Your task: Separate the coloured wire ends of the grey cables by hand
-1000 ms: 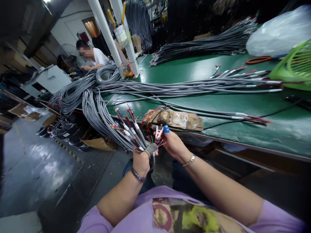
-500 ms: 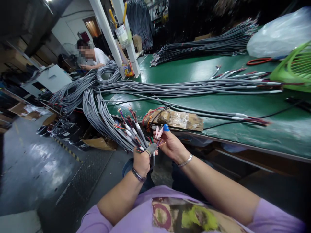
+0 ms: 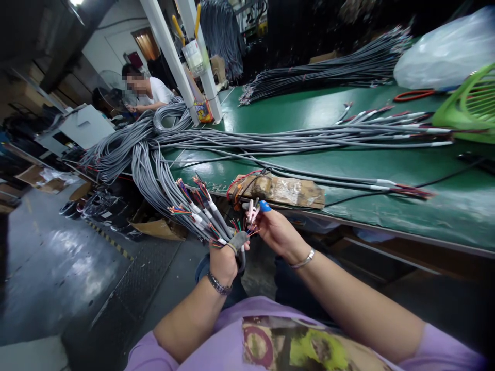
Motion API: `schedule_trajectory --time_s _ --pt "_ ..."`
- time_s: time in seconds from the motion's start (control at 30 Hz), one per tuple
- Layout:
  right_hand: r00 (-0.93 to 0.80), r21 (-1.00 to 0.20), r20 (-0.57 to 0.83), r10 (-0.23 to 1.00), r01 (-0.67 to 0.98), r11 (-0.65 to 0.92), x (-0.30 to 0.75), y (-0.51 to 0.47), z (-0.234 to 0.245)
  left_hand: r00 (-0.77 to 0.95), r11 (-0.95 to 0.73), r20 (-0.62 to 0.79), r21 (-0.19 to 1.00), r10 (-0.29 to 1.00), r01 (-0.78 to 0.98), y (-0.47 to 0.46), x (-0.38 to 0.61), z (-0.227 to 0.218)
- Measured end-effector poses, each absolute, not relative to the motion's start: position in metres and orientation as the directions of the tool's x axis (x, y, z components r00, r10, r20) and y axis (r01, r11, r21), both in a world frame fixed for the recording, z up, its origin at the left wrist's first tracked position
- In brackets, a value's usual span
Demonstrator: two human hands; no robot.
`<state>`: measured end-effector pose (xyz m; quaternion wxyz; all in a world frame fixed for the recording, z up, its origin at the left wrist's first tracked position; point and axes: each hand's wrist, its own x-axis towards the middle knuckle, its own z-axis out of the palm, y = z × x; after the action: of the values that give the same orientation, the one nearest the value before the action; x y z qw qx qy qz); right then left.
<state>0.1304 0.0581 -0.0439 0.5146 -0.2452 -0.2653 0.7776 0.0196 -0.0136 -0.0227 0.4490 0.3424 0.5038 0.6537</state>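
Green-topped bench (image 3: 444, 221) is set in a dim workshop, its near edge running across in front of the seated wearer. Nearest, a purple shirt (image 3: 204, 335) with a printed front is seen, and beyond it the two bare forearms are stretched forward. A dark band (image 3: 218, 284) is worn on the left wrist and a silver bracelet (image 3: 304, 258) on the right.

By the left hand (image 3: 224, 260), whose thumb is covered by a gray sleeve (image 3: 238, 240), a bunch of gray cables (image 3: 217, 214) is gripped, the fingers being closed around it. The cables are held just off the bench edge; their ends are banded in white, and colored wires (image 3: 238, 224) are fanned out at the thumb. By the right hand (image 3: 281, 236), with a blue cap (image 3: 265, 206) on the thumb, a small pink clip-like tool (image 3: 253, 210) is pinched, thumb and fingers brought together on it. It is held just beside the fanned wires; whether they are touched by it cannot be told.

Behind the hands, a tape-wrapped block (image 3: 297, 191) is laid along the bench edge. Farther back, long gray cables (image 3: 270, 138) are spread across the top toward a green basket (image 3: 469, 105), near which a white plastic bag (image 3: 444, 54) is placed. Beyond, a dark cable bundle (image 3: 320, 72) is laid, and past the white posts (image 3: 212, 95) a person in white (image 3: 158, 91) is seen.
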Motion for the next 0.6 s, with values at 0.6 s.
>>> schedule_trajectory --time_s 0.6 --pt "-0.366 -0.481 -0.221 0.904 -0.765 -0.427 0.119 0.063 -0.039 -0.354 -0.058 -0.017 0.978 0.935 -0.198 -0.007 0.026 -0.017"
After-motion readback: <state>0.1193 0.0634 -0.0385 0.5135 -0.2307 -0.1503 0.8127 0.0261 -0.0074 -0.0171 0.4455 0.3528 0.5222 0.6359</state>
